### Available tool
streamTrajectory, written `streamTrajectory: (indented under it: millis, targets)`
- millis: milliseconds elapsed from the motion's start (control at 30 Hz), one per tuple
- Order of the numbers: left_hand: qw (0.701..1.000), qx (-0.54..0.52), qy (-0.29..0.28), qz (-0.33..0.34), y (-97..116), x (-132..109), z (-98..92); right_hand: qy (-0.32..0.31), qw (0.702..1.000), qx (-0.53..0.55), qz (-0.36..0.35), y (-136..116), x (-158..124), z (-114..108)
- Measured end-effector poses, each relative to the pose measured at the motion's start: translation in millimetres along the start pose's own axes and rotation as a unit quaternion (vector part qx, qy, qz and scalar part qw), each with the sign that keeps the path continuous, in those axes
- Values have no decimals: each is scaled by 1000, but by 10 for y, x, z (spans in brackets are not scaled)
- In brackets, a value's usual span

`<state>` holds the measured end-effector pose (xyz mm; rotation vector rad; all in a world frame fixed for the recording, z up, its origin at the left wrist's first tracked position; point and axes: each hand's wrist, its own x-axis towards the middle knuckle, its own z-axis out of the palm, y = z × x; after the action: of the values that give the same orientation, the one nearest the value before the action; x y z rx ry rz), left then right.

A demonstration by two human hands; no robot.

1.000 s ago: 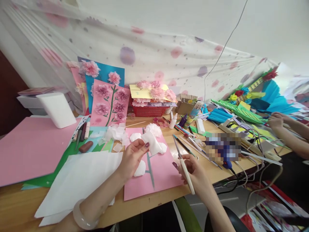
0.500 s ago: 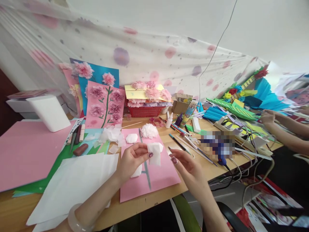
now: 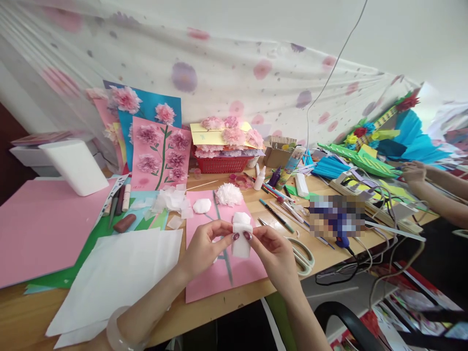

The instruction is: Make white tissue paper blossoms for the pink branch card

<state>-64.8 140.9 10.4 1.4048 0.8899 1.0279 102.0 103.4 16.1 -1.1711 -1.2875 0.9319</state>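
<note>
My left hand (image 3: 206,246) and my right hand (image 3: 276,256) meet over a pink sheet (image 3: 203,285), both pinching a small folded piece of white tissue paper (image 3: 241,249). Thumbs press on its face from either side. Beneath lies the pink sheet, with a dark green stem painted on it. A fluffy white paper flower (image 3: 229,194) sits at its top, beside a rounded white tissue piece (image 3: 202,205). Another white piece is mostly hidden behind my left hand. Scissors (image 3: 306,257) with pale handles lie on the table by my right hand.
White sheets (image 3: 117,273) and tissue scraps (image 3: 171,200) lie to the left. Pens and brushes (image 3: 278,214), a blurred-out patch with a glue gun (image 3: 341,239) and a power strip (image 3: 387,214) are on the right. A red basket (image 3: 223,165) stands behind. Another person's hands (image 3: 415,173) show far right.
My right hand has moved left and now grips the tissue paper together with my left hand. The scissors' handles, hidden before, now show on the table.
</note>
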Motion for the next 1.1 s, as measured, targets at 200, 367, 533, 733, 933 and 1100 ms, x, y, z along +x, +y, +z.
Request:
streamTrajectory:
  millis: [200,367,533,733,933,1100]
  targets:
    - [999,-4,33,-1,31,-6,9,-57,990,106,67,-37,-24,76]
    - [999,14,6,43,56,-17,6,-45,988,119,84,-42,-22,67]
    - [995,20,-10,93,66,-27,3,-58,979,157,118,-42,-27,58]
    - [993,36,-16,113,78,-31,13,-75,965,209,142,-19,-38,57]
    - [992,63,-22,103,98,-41,12,-75,958,234,147,-23,-33,37]
    - [989,93,-23,112,114,-36,-7,-64,955,249,150,-34,-16,26]
